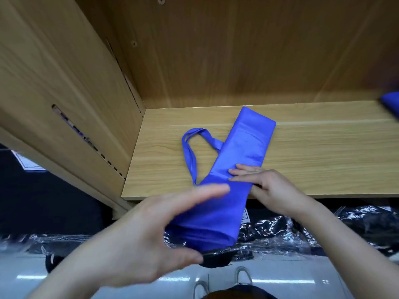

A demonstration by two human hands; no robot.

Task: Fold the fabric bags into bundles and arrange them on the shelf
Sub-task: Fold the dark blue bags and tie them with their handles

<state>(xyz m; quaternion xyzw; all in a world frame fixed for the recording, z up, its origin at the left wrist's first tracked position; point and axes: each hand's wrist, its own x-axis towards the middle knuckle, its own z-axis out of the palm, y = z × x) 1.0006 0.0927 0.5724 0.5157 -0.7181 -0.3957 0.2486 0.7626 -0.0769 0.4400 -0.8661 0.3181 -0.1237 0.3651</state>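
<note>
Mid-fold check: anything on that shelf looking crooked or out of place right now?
Yes. The long folded blue fabric bag lies diagonally on the wooden shelf, its near end overhanging the front edge. Its loop handles splay left, not tucked in.

Left hand [151,234] spread wide and blurred, right hand [272,186] flat with fingers [244,169] straight

We log the long folded blue fabric bag [244,152] diagonal on the light wooden shelf board [323,152], far end at 1 o'clock, near end overhanging the front edge at 7. Its blue strap loop [190,147] lies on the board at 9. The right hand [274,188] rests on the bag's middle from 3. The left hand [138,240] is by the overhang, contact unclear. The second blue fabric bundle [390,102] sits at 2. Clear-wrapped black packages [280,229] lie below at 6.
</note>
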